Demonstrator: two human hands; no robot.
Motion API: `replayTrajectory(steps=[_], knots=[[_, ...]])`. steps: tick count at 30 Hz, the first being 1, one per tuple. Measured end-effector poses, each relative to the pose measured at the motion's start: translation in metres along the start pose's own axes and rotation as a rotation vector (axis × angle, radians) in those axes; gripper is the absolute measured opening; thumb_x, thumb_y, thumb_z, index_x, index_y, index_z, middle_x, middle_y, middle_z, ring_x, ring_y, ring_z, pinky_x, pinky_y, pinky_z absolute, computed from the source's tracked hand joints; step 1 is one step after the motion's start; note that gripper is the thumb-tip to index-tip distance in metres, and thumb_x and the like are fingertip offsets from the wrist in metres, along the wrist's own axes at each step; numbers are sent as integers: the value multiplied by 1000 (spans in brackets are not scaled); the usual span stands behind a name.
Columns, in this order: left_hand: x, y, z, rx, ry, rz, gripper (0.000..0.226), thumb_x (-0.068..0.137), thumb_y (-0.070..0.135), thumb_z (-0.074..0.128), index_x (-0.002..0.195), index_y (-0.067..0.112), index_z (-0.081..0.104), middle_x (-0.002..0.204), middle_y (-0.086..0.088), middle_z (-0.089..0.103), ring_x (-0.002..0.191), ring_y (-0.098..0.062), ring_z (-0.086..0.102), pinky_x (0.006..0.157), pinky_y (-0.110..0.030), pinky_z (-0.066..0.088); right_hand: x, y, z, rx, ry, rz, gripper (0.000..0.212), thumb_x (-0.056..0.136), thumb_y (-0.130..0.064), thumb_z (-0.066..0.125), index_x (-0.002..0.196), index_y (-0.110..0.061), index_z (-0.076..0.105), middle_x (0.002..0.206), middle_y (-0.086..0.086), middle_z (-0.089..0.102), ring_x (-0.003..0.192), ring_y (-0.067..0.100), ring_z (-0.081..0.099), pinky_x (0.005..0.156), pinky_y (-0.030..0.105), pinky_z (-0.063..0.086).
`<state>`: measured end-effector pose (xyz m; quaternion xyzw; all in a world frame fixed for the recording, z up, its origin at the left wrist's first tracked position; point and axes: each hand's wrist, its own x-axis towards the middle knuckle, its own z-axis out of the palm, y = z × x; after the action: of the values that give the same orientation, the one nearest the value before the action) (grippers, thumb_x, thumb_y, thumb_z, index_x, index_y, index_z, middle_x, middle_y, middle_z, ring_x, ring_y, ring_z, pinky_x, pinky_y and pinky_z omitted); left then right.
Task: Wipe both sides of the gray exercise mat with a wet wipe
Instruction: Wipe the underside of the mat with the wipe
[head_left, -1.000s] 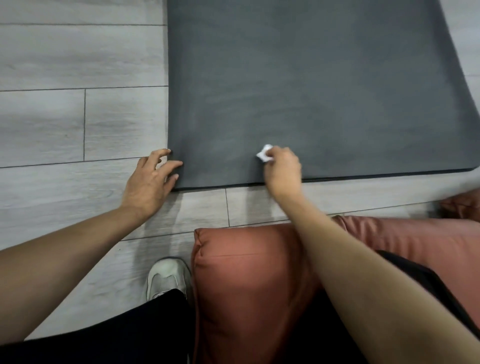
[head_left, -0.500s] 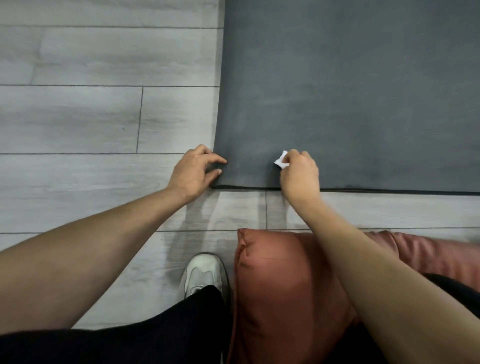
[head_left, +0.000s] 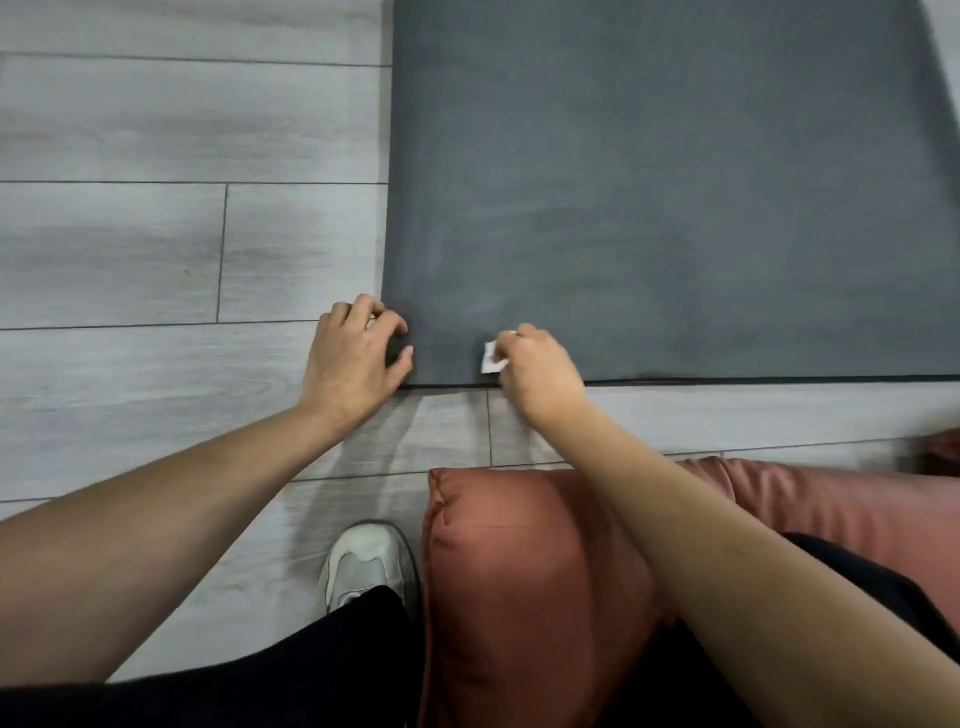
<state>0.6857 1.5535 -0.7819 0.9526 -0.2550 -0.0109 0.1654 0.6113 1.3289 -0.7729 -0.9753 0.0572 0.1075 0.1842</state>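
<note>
Since the earlier frame the left hand (head_left: 353, 358) has curled tighter onto the gray exercise mat (head_left: 665, 208) at its near left corner, thumb on top. The mat lies flat on the wood floor (head_left: 156, 249). Right hand (head_left: 540, 371) pinches a balled wet wipe (head_left: 491, 358) on the mat's near edge. Likely step: lifting the corner to flip; next needs a firm pull. Red cushion (head_left: 524, 571) sits nearer than the mat.

The floor (head_left: 156, 244) is made of pale gray wood-look planks with thin dark seams between them. A rust-red cushion (head_left: 524, 571) lies on it at the bottom. The light is soft and gives weak shadows.
</note>
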Motion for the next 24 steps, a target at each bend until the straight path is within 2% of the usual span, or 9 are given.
replayTrajectory(steps=[4, 7, 9, 12, 14, 16, 18, 22, 24], knots=[[10, 23, 4, 114, 35, 140, 34, 72, 8, 70, 106, 12, 65, 117, -10, 59, 104, -36, 53, 92, -46, 37, -20, 92, -31, -65, 137, 402, 19, 78, 2, 52, 92, -3, 64, 96, 22, 59, 89, 42, 57, 73, 40, 43], [14, 30, 9, 108, -6, 202, 48, 66, -3, 69, 113, 10, 65, 121, -11, 60, 112, -36, 55, 96, -46, 42, -22, 101, -33, -29, 248, 558, 21, 82, 1, 49, 96, -3, 64, 99, 22, 59, 91, 41, 55, 77, 40, 43], [14, 30, 7, 13, -39, 140, 50, 69, -2, 73, 117, 7, 62, 125, -12, 57, 114, -35, 55, 94, -46, 49, -13, 67, -23, 15, 274, 432, 19, 82, 0, 51, 93, -5, 66, 94, 19, 61, 90, 39, 56, 74, 38, 42], [9, 24, 2, -158, -95, -9, 52, 76, 6, 78, 123, 8, 55, 135, -10, 46, 114, -30, 56, 81, -43, 57, 1, -5, 8, 141, 209, 25, 19, 76, 2, 59, 86, -8, 71, 84, 10, 64, 86, 30, 55, 71, 35, 44], [8, 18, 2, -201, -94, -25, 55, 77, 9, 81, 124, 8, 52, 139, -10, 41, 114, -31, 57, 82, -44, 58, 6, -33, 22, 129, 155, -166, 21, 77, 1, 57, 90, -9, 72, 86, 8, 63, 88, 30, 57, 73, 37, 51], [10, 13, 2, -207, -101, -31, 56, 78, 11, 83, 125, 8, 52, 142, -9, 39, 115, -31, 57, 85, -45, 58, 15, -28, 23, 54, 150, -341, 24, 85, -8, 49, 95, -11, 71, 93, 6, 64, 92, 28, 59, 78, 35, 51], [11, 14, 2, -163, -116, -8, 52, 79, 12, 82, 124, 9, 56, 143, -7, 43, 117, -30, 56, 86, -46, 58, 24, -1, 13, -35, 152, -398, 23, 87, -8, 53, 101, -12, 70, 103, 5, 64, 98, 25, 58, 81, 30, 47], [10, 19, 8, -34, -91, 65, 51, 78, 11, 79, 126, 11, 63, 146, -7, 52, 114, -31, 53, 94, -41, 54, 43, 83, -19, -73, 352, 70, 28, 84, 1, 57, 105, -11, 71, 106, 11, 64, 98, 36, 55, 78, 40, 50], [11, 19, 11, -21, -88, 59, 53, 78, 14, 78, 129, 10, 63, 147, -6, 52, 115, -30, 52, 99, -39, 51, 45, 107, -30, -44, 387, 281, 34, 85, 4, 52, 109, -9, 70, 113, 14, 63, 104, 37, 51, 83, 40, 47]])
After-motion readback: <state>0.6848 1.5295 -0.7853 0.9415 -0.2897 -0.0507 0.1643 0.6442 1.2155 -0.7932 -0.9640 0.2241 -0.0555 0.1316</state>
